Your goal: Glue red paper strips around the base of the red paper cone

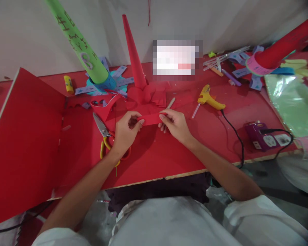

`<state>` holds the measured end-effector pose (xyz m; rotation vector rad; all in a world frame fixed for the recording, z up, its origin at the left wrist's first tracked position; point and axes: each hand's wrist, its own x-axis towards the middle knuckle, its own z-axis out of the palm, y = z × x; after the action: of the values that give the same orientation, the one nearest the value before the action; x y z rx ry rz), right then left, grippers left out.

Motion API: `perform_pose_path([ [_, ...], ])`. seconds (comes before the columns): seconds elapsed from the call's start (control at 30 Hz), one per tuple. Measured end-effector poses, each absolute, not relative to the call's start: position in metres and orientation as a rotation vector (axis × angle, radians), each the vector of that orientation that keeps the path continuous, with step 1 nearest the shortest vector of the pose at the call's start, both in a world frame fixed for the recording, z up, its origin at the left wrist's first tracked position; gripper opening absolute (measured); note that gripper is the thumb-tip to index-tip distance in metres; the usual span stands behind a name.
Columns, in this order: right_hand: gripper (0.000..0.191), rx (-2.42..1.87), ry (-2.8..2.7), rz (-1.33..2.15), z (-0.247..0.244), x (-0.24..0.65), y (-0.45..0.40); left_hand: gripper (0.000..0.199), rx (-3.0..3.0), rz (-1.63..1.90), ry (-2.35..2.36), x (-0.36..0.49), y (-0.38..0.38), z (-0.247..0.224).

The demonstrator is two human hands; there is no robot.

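A short red paper strip (pixel 151 119) is stretched level between my two hands above the red tabletop. My left hand (pixel 127 128) pinches its left end between thumb and fingers. At the other end my right hand (pixel 176 124) grips it the same way; a pale stick (pixel 170 103) shows just behind those fingers. Scissors (pixel 100 125) with yellow and red handles lie partly under my left wrist. Beyond my hands a tall red paper cone (pixel 135 58) stands on a red paper base, with red paper pieces (pixel 159 97) around it.
A yellow glue gun (pixel 210 98) lies to the right, its cord running to a purple power box (pixel 260 136). A green cone (pixel 92 61) with lettering stands at the back left, near a glue stick (pixel 68 85). A red panel (pixel 28 143) rises at the left.
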<state>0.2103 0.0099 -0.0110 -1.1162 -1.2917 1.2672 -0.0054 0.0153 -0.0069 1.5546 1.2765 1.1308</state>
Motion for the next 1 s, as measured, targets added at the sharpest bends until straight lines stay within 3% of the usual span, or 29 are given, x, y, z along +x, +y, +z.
perform_pose_path([
  [1.0,0.049,-1.078,-1.318,1.234,-0.0117,0.2111,0.0099,0.016,1.512,1.219,1.216,-0.0079,0.0181,-0.0047],
])
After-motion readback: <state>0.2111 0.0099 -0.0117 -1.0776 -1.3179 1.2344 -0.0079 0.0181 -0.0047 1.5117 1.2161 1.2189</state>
